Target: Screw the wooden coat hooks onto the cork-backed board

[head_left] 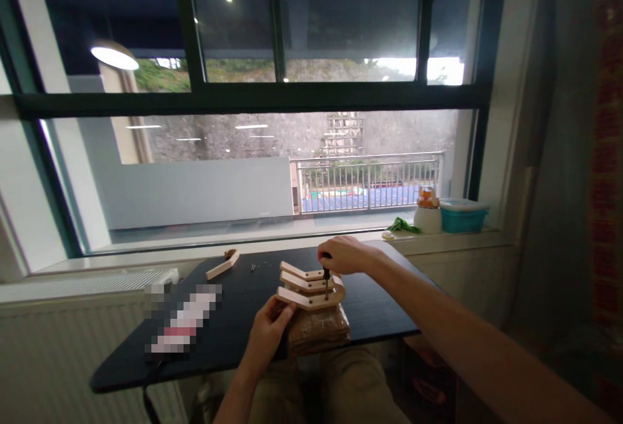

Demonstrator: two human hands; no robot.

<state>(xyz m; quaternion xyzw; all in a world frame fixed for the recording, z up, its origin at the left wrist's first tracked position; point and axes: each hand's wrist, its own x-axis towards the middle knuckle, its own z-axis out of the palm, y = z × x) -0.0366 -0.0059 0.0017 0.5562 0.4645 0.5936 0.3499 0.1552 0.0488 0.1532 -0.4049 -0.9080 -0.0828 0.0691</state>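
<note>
My right hand (pixel 343 255) is closed around the dark handle of a screwdriver (pixel 326 284), which stands upright. Its tip meets the nearest strip of a pale wooden piece with several bent, parallel arms (pixel 296 299), near a dark hole. The wooden piece rests on a brown, plastic-wrapped bundle (pixel 318 330) at the table's front edge. With thumb and fingers, my left hand (pixel 272 326) grips the near left end of the wooden piece; part of those fingers is hidden behind it.
The black table (pixel 233 339) holds a separate bent wooden piece (pixel 224 264), small metal bits (pixel 253 268) and a blurred-out item (pixel 185 320). On the windowsill stand a teal box (pixel 464 217), a white jar (pixel 427 220) and green leaves (pixel 403 224). A radiator (pixel 73 320) is at left.
</note>
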